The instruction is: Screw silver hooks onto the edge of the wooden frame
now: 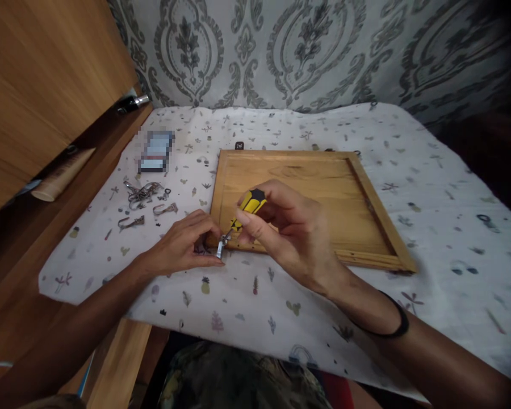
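By the near left corner of the wooden frame (380, 210), I see the left hand (187, 244) pinching a small metal clip (220, 249) and the right hand (296, 227) gripping a screwdriver (249, 210), best kept straight while the clip is held steady

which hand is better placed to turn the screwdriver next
Probably the right hand: it grips the yellow-and-black screwdriver, while the left hand holds a small metal piece near the tip.
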Available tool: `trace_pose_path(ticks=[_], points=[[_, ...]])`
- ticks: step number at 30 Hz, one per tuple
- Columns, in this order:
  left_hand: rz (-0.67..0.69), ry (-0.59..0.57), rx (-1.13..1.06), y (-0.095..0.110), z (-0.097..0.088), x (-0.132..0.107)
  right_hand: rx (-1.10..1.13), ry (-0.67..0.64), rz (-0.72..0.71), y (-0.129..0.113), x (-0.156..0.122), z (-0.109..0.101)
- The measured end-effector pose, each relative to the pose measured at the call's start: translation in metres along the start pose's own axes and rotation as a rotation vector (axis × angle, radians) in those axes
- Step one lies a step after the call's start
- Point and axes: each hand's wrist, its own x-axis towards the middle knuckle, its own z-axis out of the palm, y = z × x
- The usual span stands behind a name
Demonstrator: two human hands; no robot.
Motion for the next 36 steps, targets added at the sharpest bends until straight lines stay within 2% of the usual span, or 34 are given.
trace_pose_path(ticks=[5, 14, 17, 23, 27, 33, 36], points=[[-0.023, -0.013, -0.019, 0.0, 0.0, 0.0, 0.022, -0.065, 0.075, 0.001, 0.007, 0.002], [-0.032, -0.006, -0.02, -0.001, 0.001, 0.0, -0.005, -0.19, -0.017, -0.003, 0.01, -0.005], [-0.036, -0.01, -0.011, -0.002, 0.002, -0.001, 0.04, -0.167, -0.018, -0.005, 0.012, -0.003], [-0.033, -0.013, -0.012, 0.0, 0.0, 0.0, 0.051, -0.036, 0.068, -0.008, 0.017, 0.005], [-0.046, -0.017, -0.013, 0.0, 0.0, 0.0, 0.095, -0.082, 0.071, -0.005, 0.023, 0.004], [-0.036, -0.007, -0.033, -0.002, 0.001, -0.001, 0.109, -0.243, -0.01, -0.004, 0.03, -0.004], [-0.043, -0.005, -0.019, -0.001, 0.0, 0.0, 0.095, -0.207, 0.015, -0.006, 0.03, -0.003]])
